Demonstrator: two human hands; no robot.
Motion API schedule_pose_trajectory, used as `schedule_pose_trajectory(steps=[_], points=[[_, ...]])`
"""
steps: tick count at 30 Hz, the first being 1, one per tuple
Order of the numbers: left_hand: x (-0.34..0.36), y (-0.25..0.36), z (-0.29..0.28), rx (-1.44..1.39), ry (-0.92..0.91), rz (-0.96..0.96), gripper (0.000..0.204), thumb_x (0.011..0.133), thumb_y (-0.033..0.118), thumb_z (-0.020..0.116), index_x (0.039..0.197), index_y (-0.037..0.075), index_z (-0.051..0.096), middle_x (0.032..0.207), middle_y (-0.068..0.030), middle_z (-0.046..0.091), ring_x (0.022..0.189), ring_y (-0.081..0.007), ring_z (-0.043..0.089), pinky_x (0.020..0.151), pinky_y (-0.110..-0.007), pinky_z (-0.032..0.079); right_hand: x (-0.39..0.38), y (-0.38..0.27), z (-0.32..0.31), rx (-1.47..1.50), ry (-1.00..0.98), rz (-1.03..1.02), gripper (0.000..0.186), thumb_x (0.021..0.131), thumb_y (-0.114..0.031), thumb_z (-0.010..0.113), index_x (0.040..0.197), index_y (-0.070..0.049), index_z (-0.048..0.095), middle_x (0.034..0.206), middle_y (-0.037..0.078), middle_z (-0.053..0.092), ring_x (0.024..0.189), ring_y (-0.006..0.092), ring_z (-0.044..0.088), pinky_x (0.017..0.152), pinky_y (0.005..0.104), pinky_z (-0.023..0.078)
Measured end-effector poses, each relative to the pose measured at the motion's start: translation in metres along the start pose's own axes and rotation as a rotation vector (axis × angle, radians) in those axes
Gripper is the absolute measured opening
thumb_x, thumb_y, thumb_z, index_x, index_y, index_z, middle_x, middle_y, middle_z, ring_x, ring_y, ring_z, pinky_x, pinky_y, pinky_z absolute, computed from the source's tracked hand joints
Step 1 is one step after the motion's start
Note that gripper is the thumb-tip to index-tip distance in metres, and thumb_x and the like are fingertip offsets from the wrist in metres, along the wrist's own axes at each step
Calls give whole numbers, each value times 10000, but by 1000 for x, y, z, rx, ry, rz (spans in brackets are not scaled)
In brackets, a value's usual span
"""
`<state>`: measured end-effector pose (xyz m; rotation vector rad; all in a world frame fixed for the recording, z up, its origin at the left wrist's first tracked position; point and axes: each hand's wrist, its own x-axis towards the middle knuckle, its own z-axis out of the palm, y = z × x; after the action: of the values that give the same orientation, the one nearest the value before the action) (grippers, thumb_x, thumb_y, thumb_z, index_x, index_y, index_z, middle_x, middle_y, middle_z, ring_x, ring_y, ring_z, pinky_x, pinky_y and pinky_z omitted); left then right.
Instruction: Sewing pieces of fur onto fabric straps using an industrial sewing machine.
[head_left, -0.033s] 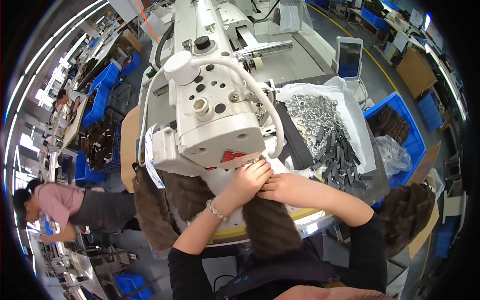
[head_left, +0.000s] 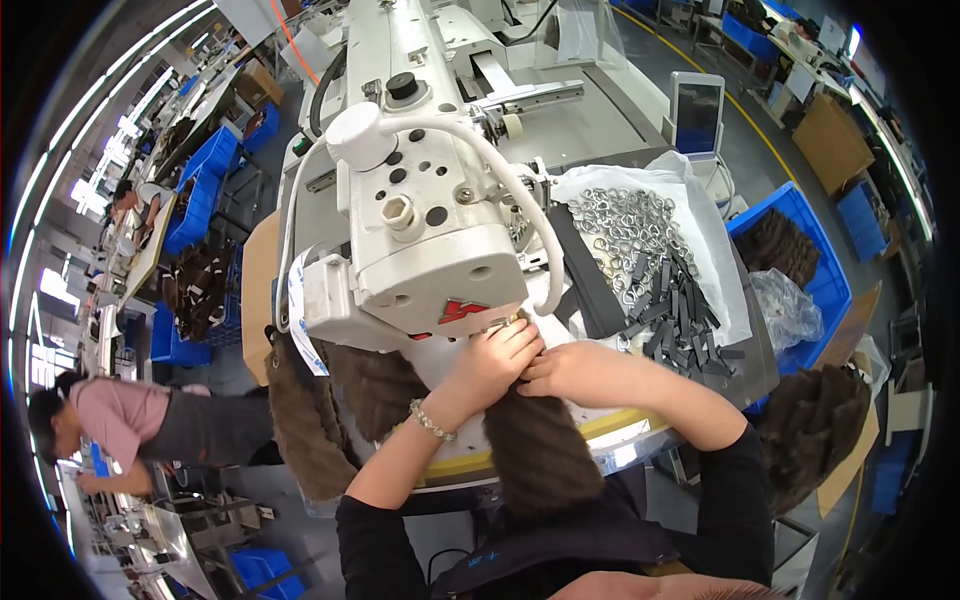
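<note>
Left hand (head_left: 503, 352), right hand (head_left: 552, 371) meet over brown fur strip (head_left: 545, 455), grip unclear; worktable (head_left: 753, 352) bears metal rings (head_left: 635, 230); blue bin (head_left: 834, 288) beside.

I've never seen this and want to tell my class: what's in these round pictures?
The camera sits on a person's head, looking down; its wide lens bends everything. The big white machine looks like a sewing machine. The person's left hand, with a bracelet at the wrist, and right hand meet below its front, at one end of a brown furry piece. What exactly they pinch is hidden. Silvery rings and black strips lie to the right, on and beside a white sheet.
</note>
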<state>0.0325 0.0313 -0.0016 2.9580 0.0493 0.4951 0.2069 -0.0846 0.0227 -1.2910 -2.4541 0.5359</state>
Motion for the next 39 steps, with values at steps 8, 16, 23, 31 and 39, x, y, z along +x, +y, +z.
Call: schedule_pose_trajectory(steps=[8, 16, 23, 31, 39], points=[[-10, 4, -6, 61, -38, -22, 392, 769, 16, 584, 1154, 64, 643, 1218, -63, 632, 1144, -209, 577, 963, -369, 420, -8, 46, -33, 562, 75, 202, 149, 810, -35, 648, 941, -26, 719, 819, 76, 715, 721, 180, 673, 680, 304, 525], [-13, 8, -13, 74, -54, -29, 396, 764, 7, 574, 1153, 52, 635, 1217, -59, 631, 1110, -210, 580, 941, -367, 419, -8, 63, -25, 605, 433, 310, 121, 785, -2, 619, 878, -8, 697, 632, 33, 598, 579, 75, 524, 557, 246, 442], [6, 35, -14, -39, 60, 19, 296, 763, 34, 592, 1049, 62, 665, 1105, -58, 652, 1040, -197, 608, 902, -360, 421, -23, 78, -55, 680, 818, 382, 112, 835, 5, 603, 886, -23, 698, 639, -57, 532, 567, 18, 413, 513, 208, 338], [91, 91, 28, -348, 45, 172, 240, 763, 105, 648, 999, 60, 653, 954, -47, 615, 925, -204, 581, 822, -319, 421, -57, 97, -74, 724, 1256, 375, 78, 909, -30, 596, 933, -28, 671, 627, -60, 502, 549, 18, 426, 494, 191, 290], [139, 129, 58, -1094, -219, -279, 272, 744, 59, 772, 943, -8, 600, 818, -106, 668, 754, -215, 667, 711, -324, 527, -63, 97, -84, 840, 1526, 191, 74, 905, -4, 582, 914, -16, 654, 653, -36, 548, 544, 34, 449, 489, 190, 306]])
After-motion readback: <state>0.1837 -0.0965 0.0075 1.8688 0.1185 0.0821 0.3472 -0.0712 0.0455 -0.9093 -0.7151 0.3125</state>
